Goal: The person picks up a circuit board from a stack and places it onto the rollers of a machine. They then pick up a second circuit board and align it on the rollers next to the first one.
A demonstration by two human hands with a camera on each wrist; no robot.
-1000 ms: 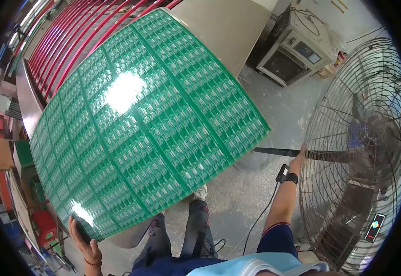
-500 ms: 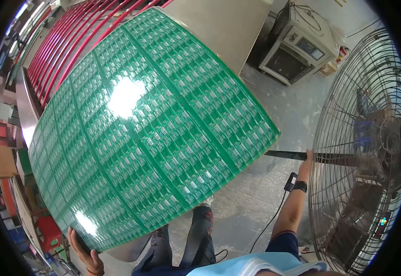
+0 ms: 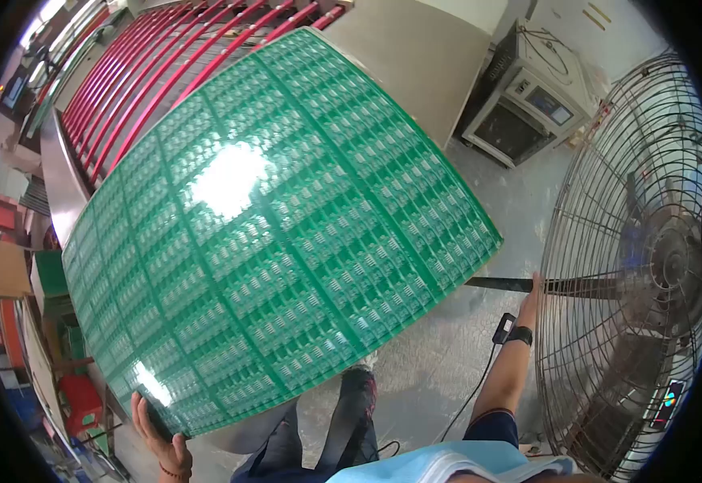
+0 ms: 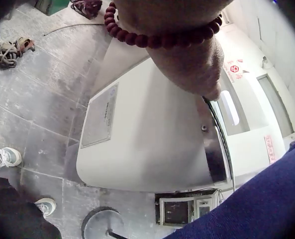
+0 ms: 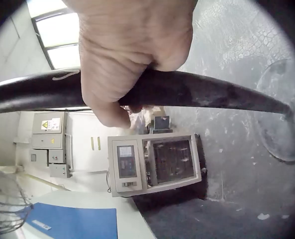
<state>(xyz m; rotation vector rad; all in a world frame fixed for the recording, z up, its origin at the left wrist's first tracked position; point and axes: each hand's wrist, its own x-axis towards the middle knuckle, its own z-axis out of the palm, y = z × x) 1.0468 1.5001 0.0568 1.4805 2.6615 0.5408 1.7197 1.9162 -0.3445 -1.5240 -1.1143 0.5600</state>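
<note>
A large green panel (image 3: 286, 241) with rows of small printed patterns fills the middle of the head view, glare on its surface. At its lower-left corner lies my left hand (image 3: 162, 443), fingers extended against the edge and thumb apart. The left wrist view has this hand (image 4: 192, 64) at the edge of a white machine cover (image 4: 152, 134); its fingertips are hidden. On the right, my right hand (image 3: 534, 298) grips the dark pole (image 3: 500, 283) of a large wire-caged fan (image 3: 624, 274). In the right wrist view the hand (image 5: 132, 55) wraps round that pole (image 5: 202, 89).
Red bars (image 3: 125, 97) stand beyond the panel at the upper left. A beige cabinet (image 3: 528, 101) with a small screen stands on the floor at the upper right. A cable (image 3: 475, 390) hangs beside the right forearm. A red stool (image 3: 81, 398) is at the lower left.
The head view has shifted slightly, so the panel, cabinet and both hands appear a little further right and lower. Left hand remains at the panel corner, right hand on the pole.
</note>
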